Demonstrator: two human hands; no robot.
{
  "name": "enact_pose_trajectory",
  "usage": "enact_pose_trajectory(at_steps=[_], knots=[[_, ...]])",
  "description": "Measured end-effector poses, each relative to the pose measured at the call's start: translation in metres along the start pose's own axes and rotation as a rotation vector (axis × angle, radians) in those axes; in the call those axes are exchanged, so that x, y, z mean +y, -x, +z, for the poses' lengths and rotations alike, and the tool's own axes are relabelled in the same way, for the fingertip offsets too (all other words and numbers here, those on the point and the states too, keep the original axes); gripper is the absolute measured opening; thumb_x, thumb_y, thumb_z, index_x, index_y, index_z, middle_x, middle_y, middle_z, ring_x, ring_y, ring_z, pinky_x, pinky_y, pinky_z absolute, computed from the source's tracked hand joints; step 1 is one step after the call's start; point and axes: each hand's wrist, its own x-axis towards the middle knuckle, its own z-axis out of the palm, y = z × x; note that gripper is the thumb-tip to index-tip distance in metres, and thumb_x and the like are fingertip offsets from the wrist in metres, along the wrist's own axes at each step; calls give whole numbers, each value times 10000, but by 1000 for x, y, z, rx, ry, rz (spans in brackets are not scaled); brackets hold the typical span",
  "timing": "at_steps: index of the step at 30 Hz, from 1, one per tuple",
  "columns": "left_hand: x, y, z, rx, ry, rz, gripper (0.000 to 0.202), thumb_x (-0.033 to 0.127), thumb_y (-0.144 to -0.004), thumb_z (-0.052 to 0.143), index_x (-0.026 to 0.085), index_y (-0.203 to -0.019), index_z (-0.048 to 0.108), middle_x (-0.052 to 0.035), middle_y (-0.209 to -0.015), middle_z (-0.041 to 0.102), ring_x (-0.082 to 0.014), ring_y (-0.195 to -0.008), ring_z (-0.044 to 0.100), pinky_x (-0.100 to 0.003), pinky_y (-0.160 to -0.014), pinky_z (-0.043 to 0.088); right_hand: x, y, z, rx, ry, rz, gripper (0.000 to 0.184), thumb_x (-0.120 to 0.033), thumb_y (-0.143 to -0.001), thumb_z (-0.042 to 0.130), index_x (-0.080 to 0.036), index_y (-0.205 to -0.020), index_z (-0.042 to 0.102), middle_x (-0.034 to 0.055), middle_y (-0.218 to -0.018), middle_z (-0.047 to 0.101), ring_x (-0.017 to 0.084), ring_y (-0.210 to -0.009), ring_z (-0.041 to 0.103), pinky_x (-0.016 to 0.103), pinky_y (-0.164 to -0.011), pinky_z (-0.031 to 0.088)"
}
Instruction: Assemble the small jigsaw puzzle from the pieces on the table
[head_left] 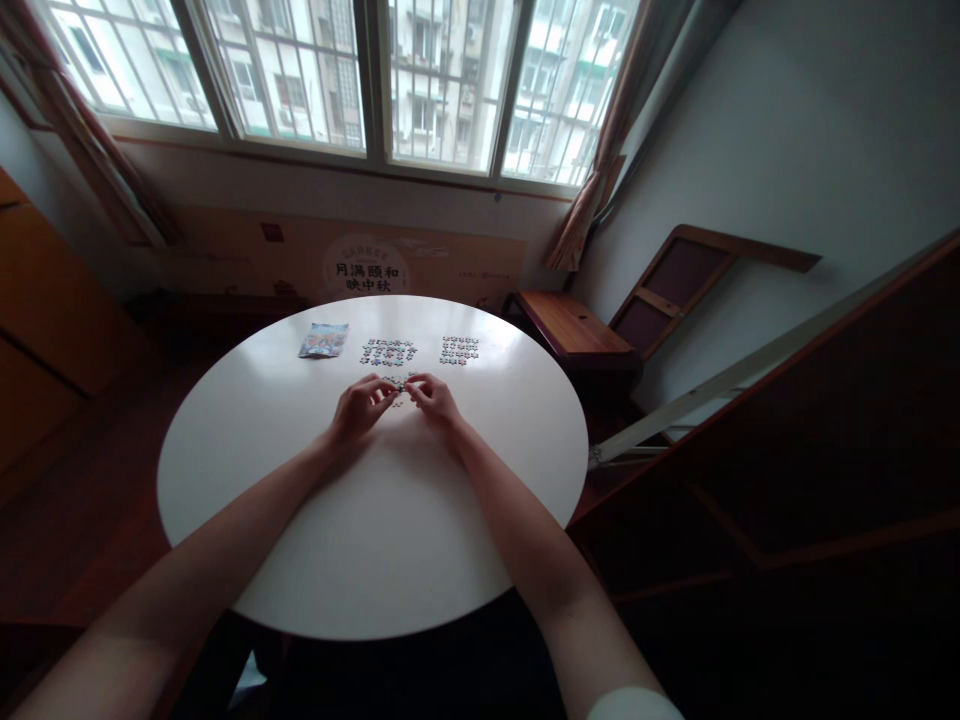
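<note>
My left hand (363, 406) and my right hand (435, 399) meet above the middle of the white round table (360, 520). Their fingertips are pinched together around small jigsaw puzzle pieces (401, 387), partly hidden by the fingers. Just beyond them, a cluster of puzzle pieces (388, 352) lies in loose rows. To its right, a second group of puzzle pieces (459, 350) forms a neater block. One loose puzzle piece (397, 404) rests on the tabletop between my hands. A colourful picture sheet or packet (325, 340) lies at the back left; its print is too small to make out.
Behind the table, a printed cardboard panel (367, 275) leans under the barred windows (442, 80). A wooden stool or bench (577, 322) stands at the back right, near a folded wooden frame (675, 280). Dark slanted furniture (787, 450) fills the right side.
</note>
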Motion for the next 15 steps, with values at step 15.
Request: enact_pose_trajectory(at_steps=[15], knots=[[-8,-2,-1,41,28,-103,229,389,-784,624,167,-802,677,-44,-796,669,-130,-567,575,-258,-537,478,-9,5,-1,-43,66,-27,314,-301,-785,600,-147,-1055,645,-8,-661,598,87,-553,495,203,-553,403]])
